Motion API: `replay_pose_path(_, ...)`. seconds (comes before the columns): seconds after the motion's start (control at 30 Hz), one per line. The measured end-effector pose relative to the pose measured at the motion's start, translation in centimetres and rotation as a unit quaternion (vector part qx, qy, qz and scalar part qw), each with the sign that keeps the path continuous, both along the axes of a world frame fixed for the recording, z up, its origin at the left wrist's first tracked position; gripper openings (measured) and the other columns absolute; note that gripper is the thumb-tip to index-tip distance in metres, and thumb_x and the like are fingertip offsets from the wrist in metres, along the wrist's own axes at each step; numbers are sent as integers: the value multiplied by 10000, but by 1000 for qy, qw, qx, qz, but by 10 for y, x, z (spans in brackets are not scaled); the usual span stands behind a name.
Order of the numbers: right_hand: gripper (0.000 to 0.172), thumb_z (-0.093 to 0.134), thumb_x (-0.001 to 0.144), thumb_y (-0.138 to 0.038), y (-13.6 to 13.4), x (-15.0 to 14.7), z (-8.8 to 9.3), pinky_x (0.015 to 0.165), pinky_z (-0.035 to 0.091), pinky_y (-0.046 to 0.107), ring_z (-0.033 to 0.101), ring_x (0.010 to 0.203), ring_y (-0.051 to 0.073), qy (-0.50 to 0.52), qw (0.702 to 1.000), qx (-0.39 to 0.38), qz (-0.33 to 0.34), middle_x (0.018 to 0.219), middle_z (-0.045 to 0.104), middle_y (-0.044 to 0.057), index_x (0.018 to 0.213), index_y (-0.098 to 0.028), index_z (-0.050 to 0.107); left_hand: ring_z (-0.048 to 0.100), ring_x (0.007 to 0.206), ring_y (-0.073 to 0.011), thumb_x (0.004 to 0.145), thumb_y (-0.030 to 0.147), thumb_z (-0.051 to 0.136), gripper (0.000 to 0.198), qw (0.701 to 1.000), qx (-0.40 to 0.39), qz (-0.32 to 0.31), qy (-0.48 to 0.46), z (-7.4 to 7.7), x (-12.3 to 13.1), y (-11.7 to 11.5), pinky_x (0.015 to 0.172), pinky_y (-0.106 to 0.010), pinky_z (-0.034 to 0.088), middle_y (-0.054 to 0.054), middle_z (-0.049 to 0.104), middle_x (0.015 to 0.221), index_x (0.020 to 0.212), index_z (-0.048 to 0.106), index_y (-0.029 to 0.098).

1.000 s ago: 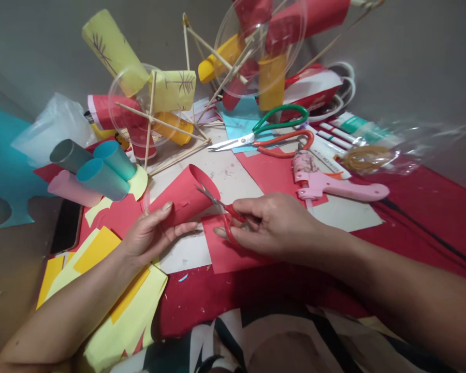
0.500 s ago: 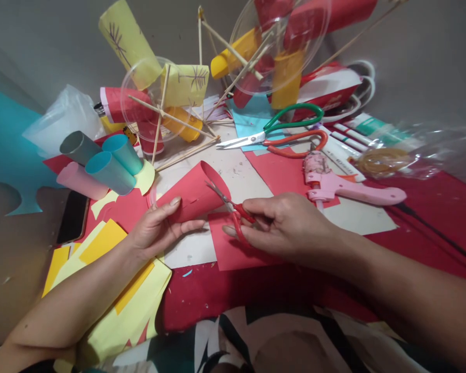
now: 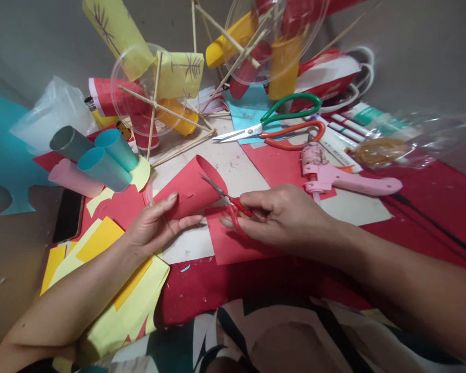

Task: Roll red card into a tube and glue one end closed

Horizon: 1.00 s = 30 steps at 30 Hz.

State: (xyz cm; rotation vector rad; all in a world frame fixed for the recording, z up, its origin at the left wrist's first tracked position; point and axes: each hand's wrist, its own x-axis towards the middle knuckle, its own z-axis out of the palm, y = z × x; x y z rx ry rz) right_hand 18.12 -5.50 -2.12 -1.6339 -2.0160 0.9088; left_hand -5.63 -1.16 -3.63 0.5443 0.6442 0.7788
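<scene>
Small scissors across red tube's mouth end, tube's long axis slanting out of left hand

Left hand point(image 3: 155, 223) grips the red paper tube point(image 3: 186, 191) at its near, lower-left end: thumb on the upper wall, fingers stretched along underneath. Right hand point(image 3: 285, 217) has the small scissors point(image 3: 238, 207) by their red handles, fingers partly hidden, handles pinched.

Key relation: tube lies up and to the right of the left grip, long axis slanting away to the upper right. Its mouth point(image 3: 213, 173) is at the far end, nearer the right hand's side. Blades point(image 3: 214, 186) point left and away, crossing in front of the wall just by the mouth, at a steep angle to the axis. Touching or only overlapping in view: cannot tell. Small nick or crease mark on the wall between thumb and blades; too small to say which.

Further out: red sheet point(image 3: 233, 248) below the right hand, white sheet point(image 3: 186, 251) below the tube. Pink glue gun point(image 3: 334, 181) beyond the right hand, large scissors point(image 3: 241, 133) past the tube's mouth. Cluster of paper tubes point(image 3: 106, 168) beyond the left hand, phone point(image 3: 68, 217) left of that hand, yellow sheets point(image 3: 103, 243) by the forearm.
</scene>
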Motion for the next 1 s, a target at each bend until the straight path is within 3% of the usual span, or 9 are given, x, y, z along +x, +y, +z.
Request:
replay_pose_path(0.33, 283, 598, 828, -418, 0, -1, -1, 496, 235, 287, 316, 469, 92, 12, 1000, -2, -6, 488, 380, -34, 657, -197, 647, 785, 880, -252, 792, 190, 819, 63, 999, -22, 16, 24, 2, 2, -3, 827, -372, 687, -42, 805, 967, 824, 775, 159)
replay_pose_path(0.7, 366, 543, 865, -441, 1, -2, -3, 517, 228, 290, 323, 483, 97, 7, 1000, 9, -3, 485, 392, -30, 586, -205, 530, 773, 915, -260, 865, 209, 726, 115, 997, -29, 34, 70, 3, 3, -2, 869, -414, 668, -82, 789, 1020, 948, 759, 137)
replay_pose_path(0.87, 384, 494, 888, -434, 1, -2, -5, 522, 209, 304, 352, 500, 107, 21, 1000, 11, 6, 522, 486, 3, 584, -203, 533, 772, 935, -268, 863, 198, 728, 110, 996, -27, 41, 74, 2, 4, -3, 849, -406, 677, -86, 790, 1018, 942, 757, 128)
replay_pose_path(1.0, 411, 515, 869, -480, 1, -2, -6, 518, 204, 286, 318, 485, 92, 21, 1000, 12, -5, 485, 403, -30, 567, -201, 516, 774, 920, -253, 844, 188, 755, 76, 997, -23, 39, 62, 2, 4, -3, 828, -385, 684, -69, 793, 989, 897, 766, 135)
